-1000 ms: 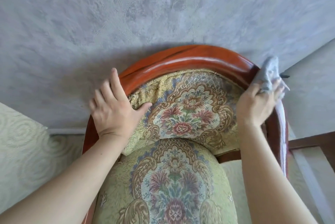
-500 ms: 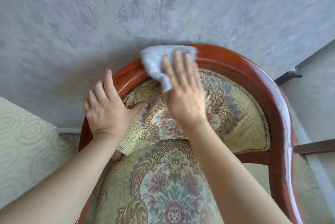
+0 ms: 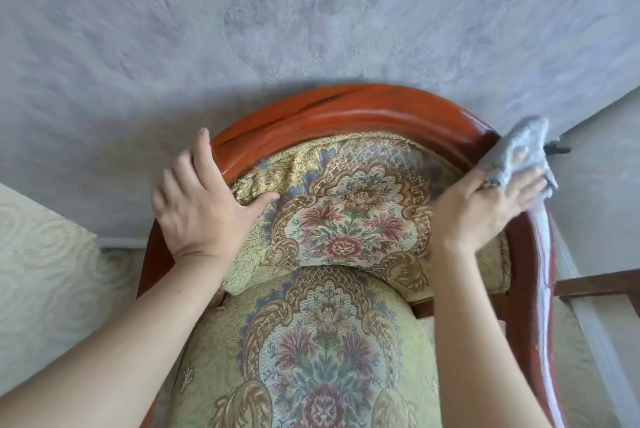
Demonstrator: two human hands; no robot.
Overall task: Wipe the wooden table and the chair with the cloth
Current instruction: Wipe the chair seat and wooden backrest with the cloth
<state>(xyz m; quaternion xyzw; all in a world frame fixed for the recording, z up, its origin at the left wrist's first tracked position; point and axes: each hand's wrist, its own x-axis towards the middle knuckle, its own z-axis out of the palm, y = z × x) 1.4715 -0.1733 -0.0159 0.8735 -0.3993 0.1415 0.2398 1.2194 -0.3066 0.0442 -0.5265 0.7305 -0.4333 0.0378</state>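
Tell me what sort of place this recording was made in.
Most likely a room in a home. An upholstered chair with a polished red-brown wooden frame and floral fabric stands against a grey textured wall, and the right hand wipes the frame with a grey cloth.

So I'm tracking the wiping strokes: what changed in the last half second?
The right hand swept the cloth from the top middle of the chair's wooden rail to its right end. The left hand stayed flat on the rail's left side.
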